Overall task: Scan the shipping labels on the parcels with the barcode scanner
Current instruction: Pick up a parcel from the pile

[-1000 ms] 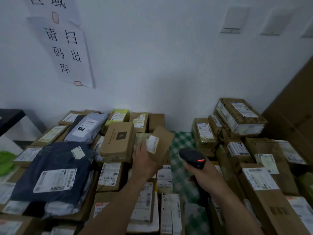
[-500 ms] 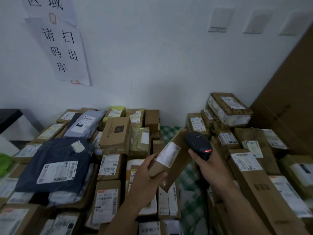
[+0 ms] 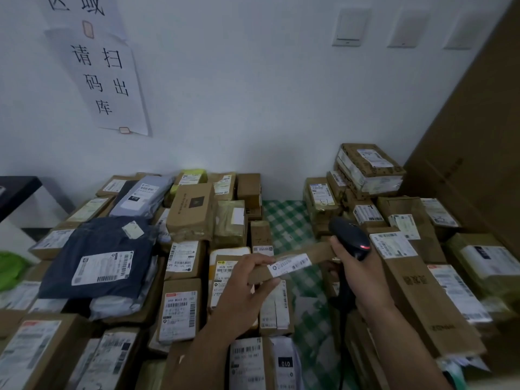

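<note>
My left hand [image 3: 244,288] grips a small brown cardboard parcel [image 3: 318,253] by its left end and holds it edge-on above the table. A white shipping label [image 3: 289,265] wraps the parcel's near edge. My right hand [image 3: 360,277] holds a black barcode scanner [image 3: 349,237] with a red light lit; the scanner's head sits just above the parcel's right end, and the fingertips touch the parcel. The scanner's handle and cable hang below the hand.
Many labelled cardboard parcels cover the table on the left [image 3: 180,313] and right [image 3: 416,280], with a dark blue mailer bag [image 3: 92,249] at the left. A strip of green checked cloth [image 3: 287,220] shows between the piles. A tall cardboard sheet [image 3: 478,136] leans at the right.
The left hand has lifted the parcel from the pile, brought it toward me and turned it edge-on to the right. The right hand with the scanner moved up to the parcel's right end.
</note>
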A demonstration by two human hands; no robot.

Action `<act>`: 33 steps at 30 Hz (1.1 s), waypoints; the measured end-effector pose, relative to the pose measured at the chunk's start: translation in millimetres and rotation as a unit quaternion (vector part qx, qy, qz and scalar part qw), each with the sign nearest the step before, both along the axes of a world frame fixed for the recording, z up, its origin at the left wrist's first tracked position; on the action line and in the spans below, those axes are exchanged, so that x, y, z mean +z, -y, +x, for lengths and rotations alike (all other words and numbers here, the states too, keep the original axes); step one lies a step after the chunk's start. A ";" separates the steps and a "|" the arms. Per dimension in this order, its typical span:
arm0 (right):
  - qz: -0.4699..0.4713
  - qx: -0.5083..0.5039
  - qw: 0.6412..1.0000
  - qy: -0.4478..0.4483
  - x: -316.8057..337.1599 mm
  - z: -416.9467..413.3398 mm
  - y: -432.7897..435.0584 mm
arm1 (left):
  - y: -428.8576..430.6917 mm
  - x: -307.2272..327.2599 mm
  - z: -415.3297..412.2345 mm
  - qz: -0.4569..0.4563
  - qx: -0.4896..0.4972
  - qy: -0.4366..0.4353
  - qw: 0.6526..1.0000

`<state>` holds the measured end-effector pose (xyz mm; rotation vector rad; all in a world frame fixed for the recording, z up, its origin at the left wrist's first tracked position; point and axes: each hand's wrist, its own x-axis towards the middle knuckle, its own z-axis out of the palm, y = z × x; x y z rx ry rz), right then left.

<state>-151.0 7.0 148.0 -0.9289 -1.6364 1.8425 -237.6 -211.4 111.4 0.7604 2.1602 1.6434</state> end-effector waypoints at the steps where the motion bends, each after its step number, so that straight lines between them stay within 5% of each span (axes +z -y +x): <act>1: -0.005 0.002 1.000 -0.003 -0.6 3.7 -0.1 | -0.2 0.5 0.7 -0.001 -0.002 0.001 1.000; 10: -0.033 -0.024 0.999 0.003 -13.3 18.9 1.8 | 3.1 2.6 7.5 -0.002 0.064 0.029 0.998; 19: -0.007 -0.022 1.000 -0.019 -12.7 22.8 -5.0 | 11.0 3.0 -8.2 0.051 0.067 0.208 0.975; 23: 0.077 -0.014 0.997 0.018 -17.0 26.1 -4.5 | 9.5 3.2 -10.3 0.054 0.074 0.255 0.963; 33: 0.123 0.166 0.973 0.098 3.7 34.7 10.3 | -18.3 0.5 -42.9 0.088 0.168 0.185 0.964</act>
